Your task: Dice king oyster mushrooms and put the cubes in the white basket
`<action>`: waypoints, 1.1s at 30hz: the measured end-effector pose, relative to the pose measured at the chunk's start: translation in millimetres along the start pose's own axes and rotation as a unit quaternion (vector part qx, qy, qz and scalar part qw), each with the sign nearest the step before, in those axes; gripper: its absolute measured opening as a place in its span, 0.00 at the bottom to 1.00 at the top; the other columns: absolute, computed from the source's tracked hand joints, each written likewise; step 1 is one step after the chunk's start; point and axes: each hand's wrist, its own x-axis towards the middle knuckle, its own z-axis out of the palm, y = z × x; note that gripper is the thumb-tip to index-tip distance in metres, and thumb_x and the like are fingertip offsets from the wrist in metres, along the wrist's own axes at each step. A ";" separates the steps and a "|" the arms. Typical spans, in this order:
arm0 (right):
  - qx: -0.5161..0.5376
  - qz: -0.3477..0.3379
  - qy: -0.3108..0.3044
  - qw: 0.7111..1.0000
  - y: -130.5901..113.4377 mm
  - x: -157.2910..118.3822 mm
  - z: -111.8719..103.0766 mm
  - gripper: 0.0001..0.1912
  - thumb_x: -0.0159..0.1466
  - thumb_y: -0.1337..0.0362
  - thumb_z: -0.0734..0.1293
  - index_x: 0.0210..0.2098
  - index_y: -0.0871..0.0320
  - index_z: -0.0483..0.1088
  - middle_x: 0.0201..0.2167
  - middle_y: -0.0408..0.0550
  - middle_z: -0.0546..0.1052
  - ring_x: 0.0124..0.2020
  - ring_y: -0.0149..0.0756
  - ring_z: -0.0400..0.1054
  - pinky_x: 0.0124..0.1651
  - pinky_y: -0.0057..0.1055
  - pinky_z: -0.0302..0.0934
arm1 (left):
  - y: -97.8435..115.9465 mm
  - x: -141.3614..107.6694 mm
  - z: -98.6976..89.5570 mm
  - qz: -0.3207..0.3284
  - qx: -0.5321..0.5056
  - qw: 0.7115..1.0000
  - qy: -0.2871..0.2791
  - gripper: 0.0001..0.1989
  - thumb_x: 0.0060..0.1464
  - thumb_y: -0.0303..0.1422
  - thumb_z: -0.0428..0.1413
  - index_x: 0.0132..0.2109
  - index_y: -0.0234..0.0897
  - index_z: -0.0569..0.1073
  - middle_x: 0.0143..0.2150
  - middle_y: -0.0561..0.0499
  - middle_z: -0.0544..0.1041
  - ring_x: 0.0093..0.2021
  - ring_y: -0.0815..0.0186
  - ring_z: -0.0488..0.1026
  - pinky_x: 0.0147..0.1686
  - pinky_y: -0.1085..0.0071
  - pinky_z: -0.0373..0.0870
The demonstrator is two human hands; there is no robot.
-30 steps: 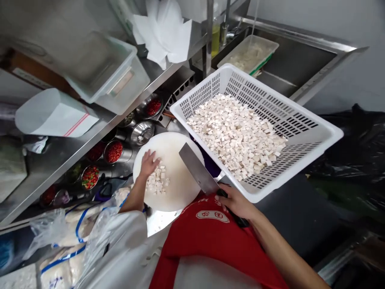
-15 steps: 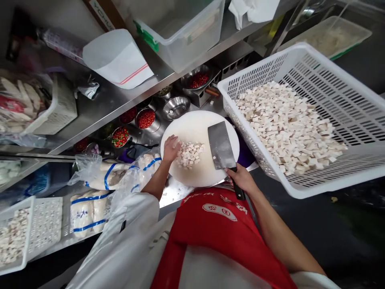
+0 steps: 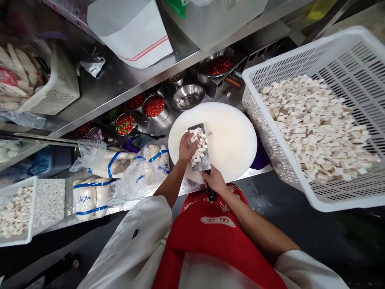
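Note:
My right hand (image 3: 215, 179) is closed round the black handle of a cleaver (image 3: 205, 163), its broad blade lying flat over the left part of the round white cutting board (image 3: 231, 136). Diced white mushroom pieces (image 3: 199, 145) are heaped on the blade. Against the left side of this heap rests my left hand (image 3: 188, 147), fingers stretched out and touching the cubes. One small scrap sits on the board right of the blade. A white slatted basket (image 3: 270, 156) holding a large pile of similar cubes (image 3: 315, 124) stands to the right.
Behind the board are steel bowls (image 3: 189, 96) and containers of chopped red chillies (image 3: 154, 106). Bagged whole mushrooms (image 3: 90, 196) lie at the left, near a smaller basket of cubes (image 3: 18, 208). A steel shelf edge (image 3: 129, 90) overhangs the counter.
The cleaver has moved left across the board and under the diced pieces, which are now on its blade. My left hand has come over against them. The view has shifted.

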 end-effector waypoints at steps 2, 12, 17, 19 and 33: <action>0.012 -0.001 -0.014 1.000 -3.1 2.4 -2.5 0.10 0.59 0.57 0.63 0.35 0.53 0.58 0.14 0.33 0.66 0.14 0.31 0.62 0.19 0.27 0.58 | 2.4 1.7 -0.6 -0.021 -0.006 1.000 0.006 0.20 0.59 0.46 0.57 0.52 0.39 0.75 0.61 0.43 0.70 0.63 0.59 0.67 0.65 0.61 0.63; 0.079 -0.047 -0.022 0.996 -49.3 -33.7 -70.9 0.08 0.58 0.60 0.63 0.31 0.53 0.58 0.13 0.33 0.66 0.13 0.30 0.61 0.18 0.26 0.56 | 109.8 28.5 1.9 0.007 0.013 1.000 0.011 0.18 0.57 0.41 0.60 0.52 0.41 0.76 0.61 0.46 0.70 0.63 0.58 0.66 0.65 0.60 0.63; 0.089 -0.107 0.076 0.987 -81.2 -63.2 -148.9 0.08 0.59 0.59 0.65 0.33 0.53 0.59 0.14 0.34 0.69 0.14 0.31 0.63 0.20 0.27 0.59 | 213.3 78.1 53.3 0.131 -0.018 0.991 -0.017 0.18 0.57 0.43 0.60 0.52 0.42 0.76 0.61 0.48 0.69 0.62 0.59 0.66 0.65 0.62 0.62; 0.113 -0.125 0.134 0.977 -90.7 -72.1 -184.2 0.09 0.58 0.59 0.66 0.33 0.53 0.60 0.14 0.34 0.69 0.14 0.32 0.64 0.20 0.28 0.60 | 253.1 103.2 90.2 0.186 -0.045 0.980 -0.053 0.19 0.57 0.45 0.59 0.52 0.41 0.76 0.60 0.47 0.70 0.62 0.59 0.67 0.65 0.62 0.62; 0.254 -0.035 0.311 0.915 -69.0 -130.4 -319.8 0.16 0.46 0.62 0.71 0.32 0.54 0.63 0.16 0.36 0.68 0.16 0.30 0.61 0.18 0.27 0.57 | 324.1 58.3 316.1 0.278 0.111 0.893 -0.337 0.24 0.67 0.46 0.38 0.65 0.51 0.63 0.72 0.56 0.54 0.72 0.54 0.49 0.71 0.47 0.43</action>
